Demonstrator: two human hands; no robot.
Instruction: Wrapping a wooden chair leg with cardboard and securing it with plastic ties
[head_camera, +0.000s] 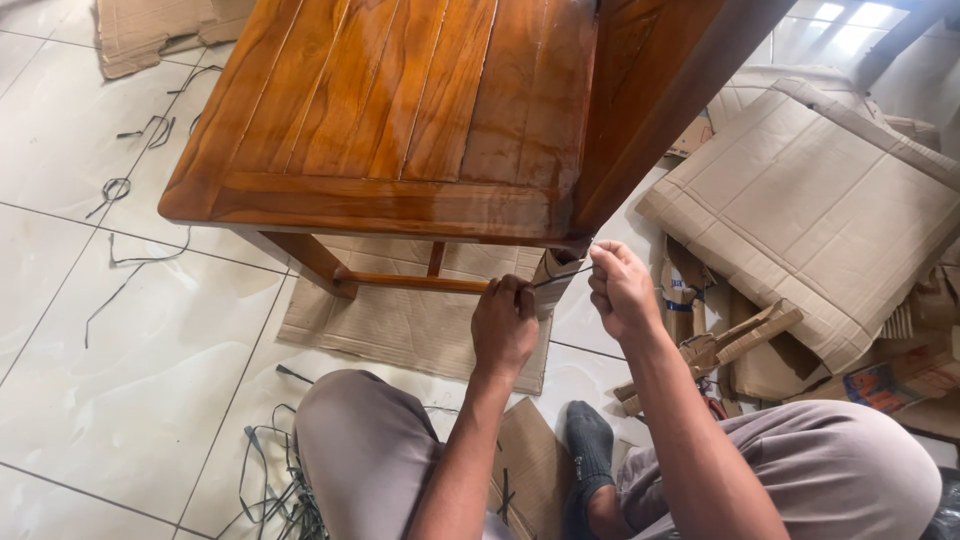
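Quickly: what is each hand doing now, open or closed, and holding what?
Left hand: closed on the thin strap.
Right hand: closed, pinching the same strap.

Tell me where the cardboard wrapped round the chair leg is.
In the head view, the cardboard wrap sits at centre frame, under the wooden chair's front corner, between the left hand and right hand.

One varnished brown wooden chair (400, 110), seat slats facing camera. Two bare hands: left hand (503, 325), right hand (620, 290). One thin grey strap (560, 277) between them. One cardboard-wrapped chair leg (553, 280). One flat corrugated cardboard sheet (410, 320) under chair. One large folded brown cardboard pad (810, 200) toward right edge of floor. One dark grey sock (588, 440). Cut grey strap scraps (275, 490) on white tiled floor (100, 380): too many to count.
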